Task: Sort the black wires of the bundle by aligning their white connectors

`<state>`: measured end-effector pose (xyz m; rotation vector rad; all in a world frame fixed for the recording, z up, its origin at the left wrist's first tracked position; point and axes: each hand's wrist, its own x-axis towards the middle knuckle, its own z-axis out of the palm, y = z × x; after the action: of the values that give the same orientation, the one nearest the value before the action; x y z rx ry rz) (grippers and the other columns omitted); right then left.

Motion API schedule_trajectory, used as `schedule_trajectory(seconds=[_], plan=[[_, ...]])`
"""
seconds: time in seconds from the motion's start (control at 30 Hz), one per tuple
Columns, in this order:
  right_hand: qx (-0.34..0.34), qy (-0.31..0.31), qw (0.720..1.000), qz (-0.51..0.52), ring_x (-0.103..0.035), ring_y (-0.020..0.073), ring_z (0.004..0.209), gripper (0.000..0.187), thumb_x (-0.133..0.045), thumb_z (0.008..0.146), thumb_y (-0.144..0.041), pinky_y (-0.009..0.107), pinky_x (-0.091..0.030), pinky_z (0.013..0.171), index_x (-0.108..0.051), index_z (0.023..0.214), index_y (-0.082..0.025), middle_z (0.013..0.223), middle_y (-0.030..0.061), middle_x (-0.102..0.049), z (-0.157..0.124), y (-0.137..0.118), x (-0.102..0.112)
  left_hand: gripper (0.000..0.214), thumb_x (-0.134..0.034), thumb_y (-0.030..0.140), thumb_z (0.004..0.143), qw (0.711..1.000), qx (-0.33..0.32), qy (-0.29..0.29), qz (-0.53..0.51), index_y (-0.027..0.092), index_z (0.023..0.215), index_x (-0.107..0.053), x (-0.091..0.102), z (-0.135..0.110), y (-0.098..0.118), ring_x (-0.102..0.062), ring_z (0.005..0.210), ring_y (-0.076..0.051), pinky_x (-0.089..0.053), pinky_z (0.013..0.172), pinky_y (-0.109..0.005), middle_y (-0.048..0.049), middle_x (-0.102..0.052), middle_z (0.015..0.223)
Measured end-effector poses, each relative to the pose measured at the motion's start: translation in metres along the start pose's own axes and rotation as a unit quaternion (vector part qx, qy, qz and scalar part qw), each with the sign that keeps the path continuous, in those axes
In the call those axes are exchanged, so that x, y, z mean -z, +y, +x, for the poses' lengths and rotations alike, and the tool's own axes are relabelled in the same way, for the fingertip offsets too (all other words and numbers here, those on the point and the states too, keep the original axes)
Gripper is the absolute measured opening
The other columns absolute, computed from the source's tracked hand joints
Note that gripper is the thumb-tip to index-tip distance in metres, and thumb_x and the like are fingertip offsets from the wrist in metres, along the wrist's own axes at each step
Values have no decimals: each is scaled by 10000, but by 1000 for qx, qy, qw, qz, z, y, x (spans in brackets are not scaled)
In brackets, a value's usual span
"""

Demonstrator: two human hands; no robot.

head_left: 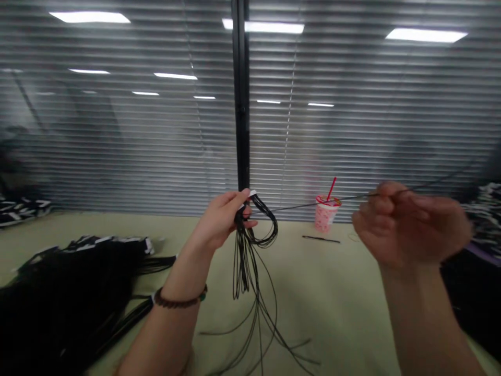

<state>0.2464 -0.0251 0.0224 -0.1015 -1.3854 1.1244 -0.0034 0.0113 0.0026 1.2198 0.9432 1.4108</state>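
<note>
My left hand is raised above the table and pinches a bundle of thin black cords at its looped top, near a small white tag. The loose ends of the cords hang down and trail over the pale table. My right hand, blurred by motion, is closed on a single black cord that runs taut from the bundle through its fingers and on to the right. A brown bead bracelet circles my left wrist.
A large heap of black cords with white tags covers the table's left side. A pink cup with a red straw stands by the blinds, a black stick beside it. More dark material lies at the right edge.
</note>
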Motion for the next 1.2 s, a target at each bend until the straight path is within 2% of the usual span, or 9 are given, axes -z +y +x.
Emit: schedule_trajectory(seconds=[0.17,0.43,0.57,0.67,0.8,0.87,1.0,1.07,1.2], plan=[[57,136,985,93,-424,-2,438,113,-649,652,-229,79,-405,419,-620,745,-173,566,-51,-520,6,-2,9,131,-576,266,746,1000,13,-4,15,137,737,-552,-6,-2,-1,-434,473,-49,-540,499,-245,32,-443,554],[127,216,963,100,-451,-19,523,165,-653,714,-236,69,-378,424,-605,862,-181,727,-50,-535,11,-3,33,131,-557,253,759,999,40,-24,-13,124,743,-542,-2,1,-5,-432,409,-40,-487,414,-180,26,-468,548],[116,265,954,83,-387,-20,436,102,-543,807,-206,87,-346,393,-618,854,-157,585,-44,-475,12,-9,35,137,-522,260,784,998,46,-46,-15,128,750,-528,1,2,-6,-335,324,0,-461,394,-162,41,-475,533],[78,316,943,63,-329,-20,389,296,-381,884,-212,113,-302,383,-615,709,-166,520,-37,-415,10,-14,32,132,-495,256,800,997,47,-56,7,135,754,-522,1,-1,-4,-342,321,-1,-459,395,-157,47,-475,523],[76,357,928,-69,-413,1,442,211,-491,770,-79,138,-271,382,-577,588,-142,574,-15,-498,8,0,21,133,-487,253,800,994,49,-88,46,137,753,-531,-7,-4,-4,-442,391,-47,-493,424,-194,33,-491,510],[92,332,920,-186,-385,14,401,125,-573,701,-95,148,-229,351,-580,581,-128,517,-21,-489,7,20,9,156,-492,267,794,992,48,-101,55,134,725,-534,-13,-3,-7,-456,400,-62,-481,401,-191,28,-492,497],[-29,164,935,-312,-352,24,375,179,-572,729,-254,145,-242,358,-564,613,-117,438,-48,-425,3,69,-17,218,-496,292,788,992,55,-103,44,124,653,-525,-25,-1,-17,-460,401,-70,-448,366,-175,12,-508,492],[-32,101,912,-396,-371,26,395,220,-541,752,-260,143,-252,382,-534,583,-119,459,-40,-455,-2,87,-27,242,-495,298,787,991,63,-108,39,122,621,-515,-30,0,-22,-456,387,-70,-431,351,-171,6,-513,492],[35,49,826,-560,-402,29,434,240,-484,793,-241,157,-258,453,-553,588,-136,499,-35,-509,-8,101,-33,281,-510,331,774,990,73,-116,26,127,581,-500,-34,2,-28,-456,369,-69,-419,340,-173,13,-500,482]])
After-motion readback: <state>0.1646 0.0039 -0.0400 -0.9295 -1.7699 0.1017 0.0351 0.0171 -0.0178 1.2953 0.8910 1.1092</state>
